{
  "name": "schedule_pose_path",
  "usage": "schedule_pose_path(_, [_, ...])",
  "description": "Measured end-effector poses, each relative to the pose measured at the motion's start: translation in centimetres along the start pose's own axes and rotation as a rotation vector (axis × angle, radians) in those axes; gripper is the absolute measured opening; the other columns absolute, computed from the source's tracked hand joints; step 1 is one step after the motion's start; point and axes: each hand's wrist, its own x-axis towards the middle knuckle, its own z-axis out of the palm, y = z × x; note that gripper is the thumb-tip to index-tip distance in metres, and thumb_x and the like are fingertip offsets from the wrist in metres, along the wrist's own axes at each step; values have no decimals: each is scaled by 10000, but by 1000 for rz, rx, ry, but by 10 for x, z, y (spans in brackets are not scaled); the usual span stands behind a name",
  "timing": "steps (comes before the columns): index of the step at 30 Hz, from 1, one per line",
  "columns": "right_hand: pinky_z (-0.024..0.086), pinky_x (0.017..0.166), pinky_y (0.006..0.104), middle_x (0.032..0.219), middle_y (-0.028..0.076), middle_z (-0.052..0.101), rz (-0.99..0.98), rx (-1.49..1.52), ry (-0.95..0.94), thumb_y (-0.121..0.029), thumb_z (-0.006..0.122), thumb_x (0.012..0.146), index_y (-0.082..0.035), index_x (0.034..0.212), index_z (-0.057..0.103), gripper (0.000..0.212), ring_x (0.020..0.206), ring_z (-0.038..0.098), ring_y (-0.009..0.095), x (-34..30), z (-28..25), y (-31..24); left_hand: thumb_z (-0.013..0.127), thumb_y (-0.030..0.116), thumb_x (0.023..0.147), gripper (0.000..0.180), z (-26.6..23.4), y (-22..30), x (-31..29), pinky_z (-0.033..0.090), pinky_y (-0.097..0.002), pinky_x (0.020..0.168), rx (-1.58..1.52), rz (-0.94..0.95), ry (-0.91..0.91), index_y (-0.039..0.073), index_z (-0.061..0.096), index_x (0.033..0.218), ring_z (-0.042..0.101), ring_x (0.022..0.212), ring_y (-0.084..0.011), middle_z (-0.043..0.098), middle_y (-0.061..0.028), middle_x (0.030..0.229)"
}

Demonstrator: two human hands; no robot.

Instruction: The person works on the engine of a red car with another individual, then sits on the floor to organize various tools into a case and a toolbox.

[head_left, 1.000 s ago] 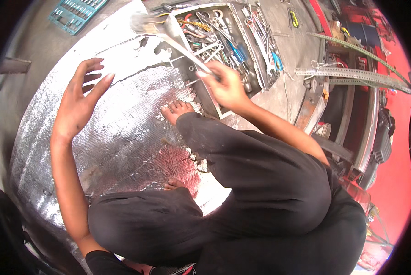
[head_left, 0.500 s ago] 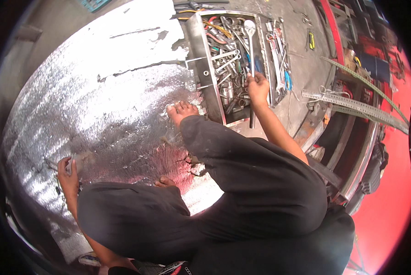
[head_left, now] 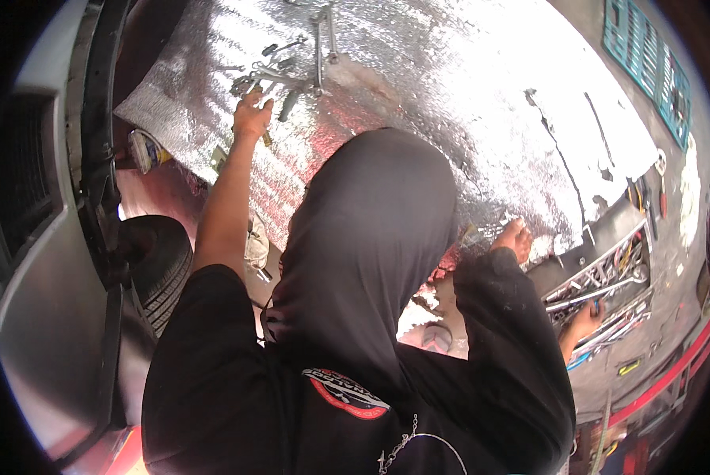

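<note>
My left hand (head_left: 252, 119) reaches over silvery foil matting (head_left: 458, 71), thumb and fingers apart, at a small cluster of wrenches (head_left: 264, 76). Whether its fingertips touch one of them is unclear. Near it lie a longer wrench (head_left: 318, 55) and a dark-handled tool (head_left: 288, 105). On the right, my right hand (head_left: 584, 321) is in an open metal toolbox (head_left: 565, 273) full of hand tools, fingers curled beside a blue item (head_left: 597, 304); what they hold is hidden. Just beyond those fingers, a long-handled ratchet (head_left: 596, 291) rests across the tools.
At the left stand a vehicle body panel (head_left: 46, 317) and a black tyre (head_left: 165, 273). A can (head_left: 147, 150) sits by the foil edge. A teal tool case (head_left: 648, 59) lies top right; a red metal frame (head_left: 671, 380) is lower right. My knees fill the middle.
The view has swung left, shifting the toolbox to the right. My left arm has stretched out to the wrenches. My right hand, earlier on the ratchet handle, is now beside it.
</note>
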Motion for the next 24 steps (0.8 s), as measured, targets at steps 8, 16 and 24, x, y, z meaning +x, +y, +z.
schedule_pose_path(8, [496,890,326,1147,161,649,-125,67,-68,-76,629,909,54,1227,586,346,1004,621,211,-9,-12,-36,710,630,731,896,20,-18,24,363,-452,1099,19,-272,156,29,476,1354,415,1317,-379,432,-259,1384])
schedule_pose_path(16, [466,958,327,1197,163,621,-435,-25,-161,-20,571,954,81,1220,570,284,1082,595,212,-33,17,-117,576,835,693,1070,-8,88,59,435,-440,1033,284,-229,-55,-7,494,1350,460,1290,-331,550,-205,1317])
schedule_pose_path(24, [472,894,302,1116,101,644,-488,17,-391,-42,580,963,46,1136,619,198,997,589,167,-56,55,-159,674,887,499,1366,1,75,68,492,-443,992,248,-279,-151,72,267,1515,575,1208,-337,580,-211,1307])
